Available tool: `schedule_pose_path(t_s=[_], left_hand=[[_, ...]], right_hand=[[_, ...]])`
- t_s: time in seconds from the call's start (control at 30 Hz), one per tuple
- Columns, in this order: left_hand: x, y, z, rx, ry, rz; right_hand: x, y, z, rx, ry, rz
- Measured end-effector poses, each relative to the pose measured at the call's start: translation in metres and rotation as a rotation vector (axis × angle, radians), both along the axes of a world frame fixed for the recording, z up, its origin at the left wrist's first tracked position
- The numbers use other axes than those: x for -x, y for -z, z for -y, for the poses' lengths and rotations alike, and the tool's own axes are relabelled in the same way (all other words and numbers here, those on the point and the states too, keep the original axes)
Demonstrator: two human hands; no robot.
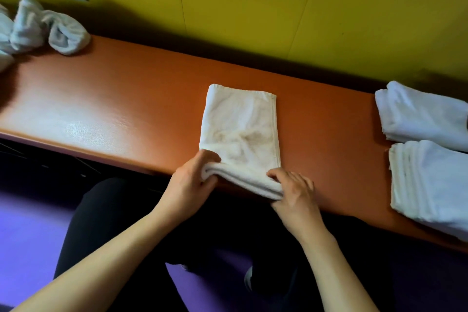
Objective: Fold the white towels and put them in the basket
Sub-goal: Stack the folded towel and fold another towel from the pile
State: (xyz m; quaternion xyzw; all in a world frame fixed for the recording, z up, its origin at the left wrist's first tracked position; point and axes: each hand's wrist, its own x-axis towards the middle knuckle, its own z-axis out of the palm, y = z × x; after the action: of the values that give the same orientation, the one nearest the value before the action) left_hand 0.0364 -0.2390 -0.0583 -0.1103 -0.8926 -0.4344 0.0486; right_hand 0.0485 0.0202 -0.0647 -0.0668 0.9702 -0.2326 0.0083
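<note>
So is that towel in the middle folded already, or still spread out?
Folded. The middle towel lies as a narrow rectangle, with stacked layers showing at its near edge, where the left hand and right hand grip it.

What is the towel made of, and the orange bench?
The towel looks like soft cotton terry: fuzzy nap, stitched hem, limp folds. The bench looks like smooth vinyl or leather-like padding, since it shines under the light and its edge is rounded; which one, I cannot tell.
</note>
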Motion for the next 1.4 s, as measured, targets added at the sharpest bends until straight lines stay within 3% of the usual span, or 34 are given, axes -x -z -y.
schedule_pose_path(t_s=[0.1,0.2,0.27,0.4,0.57,0.7,0.83,0.97,1.03,1.23,1.4], left_hand=[[0.002,-0.009,0.008,-0.276,-0.104,0.071],[0.002,-0.015,0.020,-0.377,-0.133,0.079],[0.006,-0.018,0.025,-0.417,-0.152,0.094],[0.021,-0.025,0.023,-0.521,-0.169,0.171],[0.024,-0.007,0.033,-0.602,-0.173,0.409],[0.027,0.004,0.038,-0.468,-0.158,0.318],[0.046,0.007,0.036,-0.328,-0.240,0.247],[0.051,0.016,0.028,-0.042,-0.332,0.248],[0.048,0.021,0.026,0.028,-0.410,0.251],[0.044,0.021,0.022,0.038,-0.460,0.308],[0.044,0.013,0.015,-0.048,-0.503,0.464]], right_hand=[[0.004,-0.008,-0.003,0.220,0.025,-0.041],[0.002,-0.015,-0.009,0.629,0.104,0.147],[0.001,-0.016,-0.011,0.790,0.076,0.165],[0.012,-0.002,0.005,0.684,0.127,0.122],[0.033,0.015,0.020,0.652,0.233,-0.015],[0.059,0.008,0.022,0.638,0.318,-0.088],[0.093,-0.001,0.029,0.469,0.294,-0.183],[0.116,0.008,0.036,0.162,0.348,-0.042],[0.112,0.013,0.039,0.109,0.412,0.023],[0.079,0.018,0.023,0.171,0.622,0.262],[0.064,0.021,0.023,0.706,0.669,0.507]])
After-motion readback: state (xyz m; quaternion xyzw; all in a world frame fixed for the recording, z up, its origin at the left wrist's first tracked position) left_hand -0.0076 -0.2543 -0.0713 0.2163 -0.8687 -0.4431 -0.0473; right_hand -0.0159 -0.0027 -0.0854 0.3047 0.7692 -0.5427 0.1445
